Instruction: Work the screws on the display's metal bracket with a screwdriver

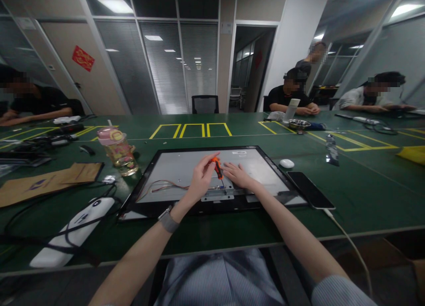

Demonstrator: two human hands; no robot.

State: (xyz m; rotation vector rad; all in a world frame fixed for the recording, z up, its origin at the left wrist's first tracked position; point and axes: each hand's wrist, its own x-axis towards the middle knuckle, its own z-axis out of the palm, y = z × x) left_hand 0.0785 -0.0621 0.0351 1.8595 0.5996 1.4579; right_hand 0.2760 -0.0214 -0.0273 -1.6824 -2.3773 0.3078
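Green table (199, 236): spread across an office with glass partitions (162, 63) and blinds; strips of yellow tape (192, 124) mark rectangles on its top.
Left hand (202, 175): fingers closed about the upper handle of a screwdriver, a grey-banded watch (168, 220) on the wrist.
Screwdriver (218, 168): orange and black, tilted, its shaft running down to the metal bracket; whether the tip sits in a screw is too small to tell.
Right hand (238, 175): palm down over the panel, fingers loosely spread and holding nothing, fingertips just beside the screwdriver handle.
Bracket (217, 197): a strip along the panel's near side, below the hands.
Panel (186, 162): lying flat on the table in front of the person, grey back up, black border round it.
Wires (168, 183): a thin bundle lying loose on the panel, left of the left hand.
Right of the panel: a black phone (311, 189) by its corner, a pale cable (352, 242) plugged in, and a small white case (287, 163) farther back.
Left of the panel: a pink-lidded drink bottle (119, 151), upright; a brown paper bag (49, 183), flat; a long white unit (75, 231) with black cables over it.
Far side: a metal bowl (299, 124) beside a pale bottle (291, 110); behind them a seated person in black (280, 96), another person standing (303, 66).
Table ends: a person in dark clothing (43, 100) at left, one in a light top (353, 98) at right.
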